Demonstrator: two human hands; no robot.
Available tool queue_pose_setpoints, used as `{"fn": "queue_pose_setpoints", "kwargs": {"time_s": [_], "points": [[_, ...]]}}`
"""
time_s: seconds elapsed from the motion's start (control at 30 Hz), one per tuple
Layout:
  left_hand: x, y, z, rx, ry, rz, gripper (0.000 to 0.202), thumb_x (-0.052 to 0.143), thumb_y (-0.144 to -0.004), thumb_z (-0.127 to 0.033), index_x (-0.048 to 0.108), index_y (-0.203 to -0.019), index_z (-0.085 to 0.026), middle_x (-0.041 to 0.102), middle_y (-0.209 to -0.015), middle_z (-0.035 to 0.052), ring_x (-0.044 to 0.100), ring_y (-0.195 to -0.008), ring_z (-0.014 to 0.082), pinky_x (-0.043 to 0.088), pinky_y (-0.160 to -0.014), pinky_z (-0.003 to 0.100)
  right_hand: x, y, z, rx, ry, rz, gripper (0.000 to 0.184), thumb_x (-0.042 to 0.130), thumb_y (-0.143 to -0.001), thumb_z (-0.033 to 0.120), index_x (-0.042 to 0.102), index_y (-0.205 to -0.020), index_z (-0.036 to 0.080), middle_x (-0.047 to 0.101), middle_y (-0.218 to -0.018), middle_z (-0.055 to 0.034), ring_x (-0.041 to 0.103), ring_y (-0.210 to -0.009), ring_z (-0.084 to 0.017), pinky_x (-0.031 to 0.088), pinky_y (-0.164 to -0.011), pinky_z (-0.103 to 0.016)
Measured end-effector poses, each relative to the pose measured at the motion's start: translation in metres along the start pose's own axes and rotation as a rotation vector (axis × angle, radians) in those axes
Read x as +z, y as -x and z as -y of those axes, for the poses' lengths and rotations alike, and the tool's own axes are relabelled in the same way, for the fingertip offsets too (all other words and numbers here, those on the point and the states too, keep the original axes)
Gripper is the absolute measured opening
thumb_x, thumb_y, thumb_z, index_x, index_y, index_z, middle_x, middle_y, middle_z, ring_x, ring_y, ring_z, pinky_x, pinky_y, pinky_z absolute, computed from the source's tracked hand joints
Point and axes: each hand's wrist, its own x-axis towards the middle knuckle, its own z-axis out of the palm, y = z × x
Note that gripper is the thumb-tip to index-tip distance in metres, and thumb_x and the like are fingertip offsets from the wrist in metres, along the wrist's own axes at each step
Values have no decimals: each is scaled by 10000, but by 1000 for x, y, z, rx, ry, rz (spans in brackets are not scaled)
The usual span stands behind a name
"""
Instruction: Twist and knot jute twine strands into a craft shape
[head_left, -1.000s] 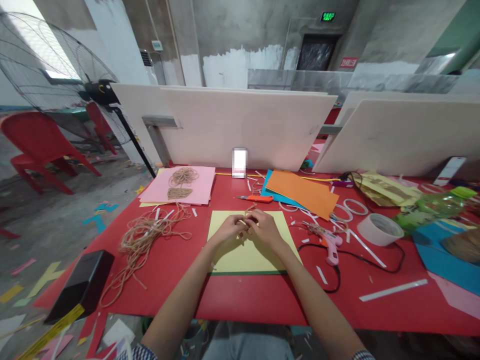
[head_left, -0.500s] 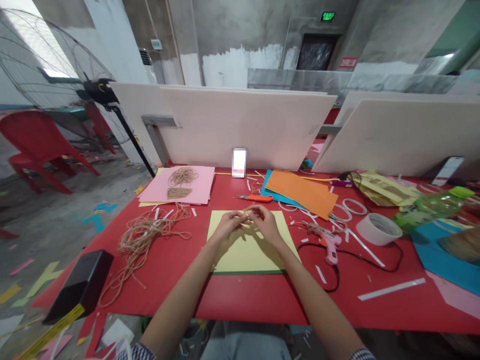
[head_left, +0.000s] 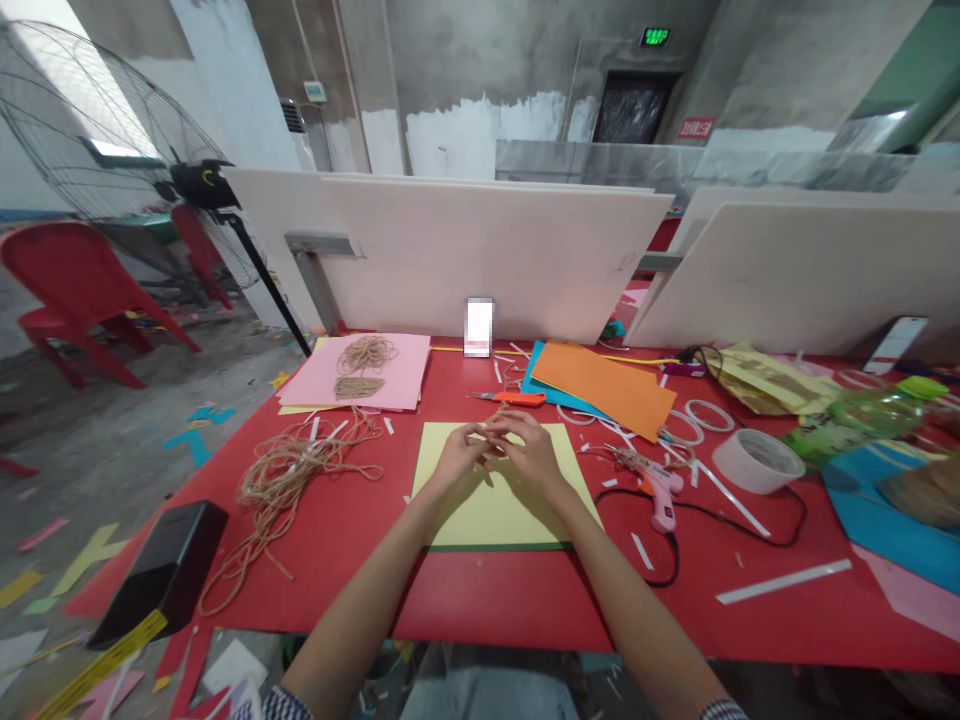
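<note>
Our left hand (head_left: 459, 456) and right hand (head_left: 534, 458) hold a short piece of twine (head_left: 491, 425) in closed fingertip grips. We work directly above the yellow card (head_left: 487, 520), hands close together for steady control.

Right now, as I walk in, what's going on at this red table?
A person's left hand and right hand pinch a short twine strand between them, just above a yellow card on a red table. A loose pile of jute twine lies to the left, beyond it a pink card bearing twine coils. An orange-handled craft knife lies past the yellow card, and a pink hot glue gun lies to the right.
</note>
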Motion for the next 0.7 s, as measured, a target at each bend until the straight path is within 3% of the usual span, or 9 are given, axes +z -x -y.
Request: {"fn": "queue_pose_setpoints", "kwargs": {"time_s": [0.13,0.27,0.43,0.6,0.7], "points": [[1,-1,1,-35,-75,104,177,629,-671,-142,673,-837,-99,704,-613,27,581,-412,115,471,-404,209,-6,-2,-3,-31,36,138,236,651,-788,104,780,-917,255,765,-1002,-65,700,-958,-226,536,-883,-373],[0,-2,3,-68,-145,157,140,609,-648,-87,693,-760,-86,705,-612,34,567,-406,95,476,-421,196,-10,-3,-4,-18,-6,217,258,618,-812,126,787,-961,251,776,-909,-46,720,-851,-208,551,-784,-321],[1,-2,3,-47,-191,121,160,584,-650,-57,712,-740,-86,693,-594,27,566,-426,87,459,-429,175,-8,-2,-6,-93,173,189,248,603,-846,108,781,-952,245,772,-930,-47,704,-848,-200,524,-769,-301],[4,-1,-2,-104,-262,74,154,556,-601,-8,679,-615,-98,664,-541,13,561,-425,92,468,-436,185,-5,0,-8,-317,435,304,227,671,-813,56,766,-944,215,693,-828,-49,617,-750,-161,450,-689,-256],[4,0,-4,-127,-266,72,149,549,-581,1,654,-563,-103,641,-503,5,551,-396,100,470,-419,202,-4,1,-6,-354,471,310,239,701,-801,62,755,-967,224,626,-879,-41,560,-719,-132,408,-649,-236]]}}
